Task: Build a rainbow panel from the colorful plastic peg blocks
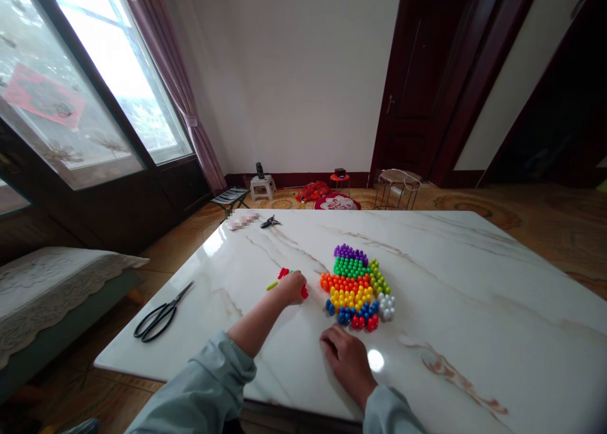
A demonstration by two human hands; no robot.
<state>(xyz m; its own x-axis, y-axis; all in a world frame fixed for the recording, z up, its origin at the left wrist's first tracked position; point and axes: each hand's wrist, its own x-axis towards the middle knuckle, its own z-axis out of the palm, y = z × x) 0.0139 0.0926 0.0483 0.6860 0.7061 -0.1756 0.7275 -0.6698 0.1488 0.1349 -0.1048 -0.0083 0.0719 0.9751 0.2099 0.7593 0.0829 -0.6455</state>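
Note:
My left hand (293, 288) is lowered to the white marbled table (446, 282), fingers bent and pressed together. Red beads (304, 292) show at its fingertips; whether they are held is hidden. Around that hand lie more red pieces (283, 272) and a yellow-green strip (272, 285). My right hand (348, 358) rests on the tabletop with curled fingers, and nothing shows in it. Just beyond it, shiny round beads are grouped by colour: purple (349, 253), green (351, 267), orange (344, 283), yellow (351, 297), blue (348, 315), red (364, 323), white (386, 307) and olive (379, 277).
Black-handled scissors (161, 314) lie at the table's left. Dark pliers (270, 222) and a blurred item (241, 219) are near the far edge. Past the table stand a white stool (262, 186), a red stool (339, 181) and a wire-framed stool (398, 184).

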